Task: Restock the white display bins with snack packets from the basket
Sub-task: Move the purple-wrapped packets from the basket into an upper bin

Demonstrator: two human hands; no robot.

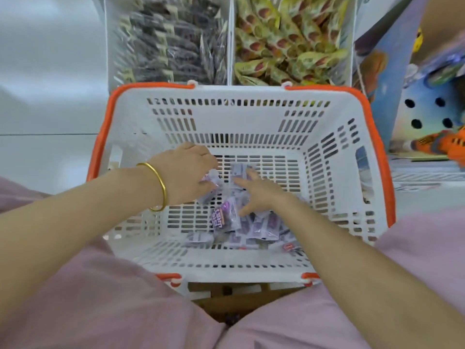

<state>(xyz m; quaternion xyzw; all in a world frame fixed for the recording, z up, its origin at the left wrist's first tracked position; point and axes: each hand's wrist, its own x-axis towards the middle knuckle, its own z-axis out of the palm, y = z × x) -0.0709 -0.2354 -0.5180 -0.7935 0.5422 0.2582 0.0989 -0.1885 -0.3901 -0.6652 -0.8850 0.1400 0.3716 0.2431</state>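
Head view looks straight down into the basket (234, 117), white slatted plastic with orange handles, parked between the person's knees, and both hands are in among the stock. The snack packets (249, 225) lie in a loose heap on the basket floor toward the near right, small purple-and-clear sachets overlapping every which way. Left hand (187, 172), the one with the gold bangle (161, 182), has its fingers curled down round one packet (210, 183) at the far edge of the heap, so that looks like a grip. Right hand (261, 195) lies spread over the middle of the pile, fingers fairly straight, touching the packets rather than closing on any I can make out. Just beyond the basket's far rim stand the white display bins (231, 46): dark purple packets (171, 46) in the left compartment, yellow-green ones (284, 41) in the right (the purple side looks the match for what's in the basket). As for handling, I'd judge these light, soft and crinkly, with glossy film that will slide packet over packet, so a scooped handful could shed a few. Best hold is probably a gathered bunch, thumb beneath and fingers over the flat faces, or a pinch on a sealed edge for singles; squeezing hard risks crushing whatever is inside.
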